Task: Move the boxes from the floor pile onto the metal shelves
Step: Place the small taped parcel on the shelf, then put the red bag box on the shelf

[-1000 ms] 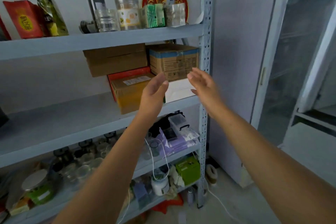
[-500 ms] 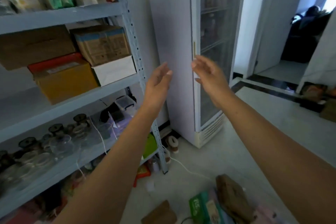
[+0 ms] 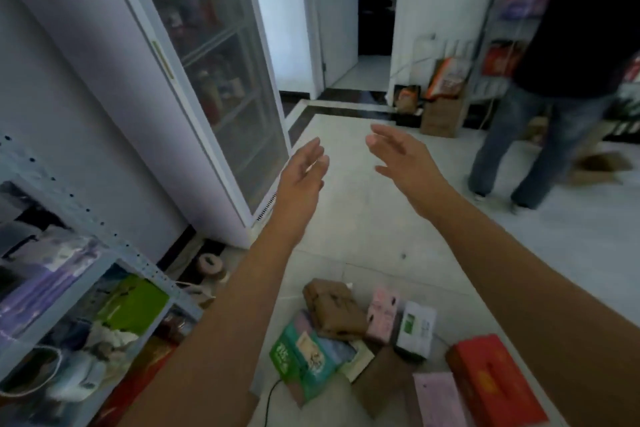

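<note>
A pile of boxes lies on the floor at the bottom of the view: a brown parcel, a green box, a small pink box, a white box, a red box and a pale pink one. The metal shelves stand at the lower left with goods on them. My left hand and my right hand are both raised in the air well above the pile, palms facing each other, fingers straight, holding nothing.
A tall glass-door fridge stands left of centre beside the shelves. A person in jeans stands at the right. Bags and cardboard sit by the far wall next to a doorway. A cable runs along the floor.
My view has swung right and down, from the shelves with stacked boxes to the floor pile. Both hands stay raised and empty, in the same pose.
</note>
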